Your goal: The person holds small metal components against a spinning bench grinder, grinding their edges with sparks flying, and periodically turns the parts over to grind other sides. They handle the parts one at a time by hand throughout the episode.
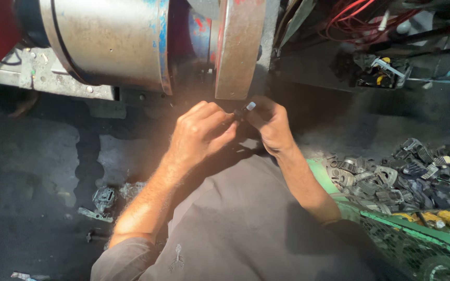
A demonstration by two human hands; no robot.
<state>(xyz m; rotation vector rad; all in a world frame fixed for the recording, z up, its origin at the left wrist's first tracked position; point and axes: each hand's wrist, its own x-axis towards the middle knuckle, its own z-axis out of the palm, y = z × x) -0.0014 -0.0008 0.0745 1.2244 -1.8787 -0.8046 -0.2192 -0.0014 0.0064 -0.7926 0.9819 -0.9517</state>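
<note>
Head view: we're pinching one small metal part [245,109] in both hands [204,132] [269,125] at the grinding wheel [238,47]; a basket [407,224] of parts is waiting.

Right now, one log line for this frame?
left hand: pinching small metal part | right hand: on same part | grinding wheel: close above | crate: castings, right

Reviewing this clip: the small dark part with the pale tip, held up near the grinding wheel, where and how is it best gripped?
Probably by its dark lower body, pinched from both sides. Both the left hand and right hand already close around that end of the small part, leaving only the pale tip free beside the wheel.
</note>
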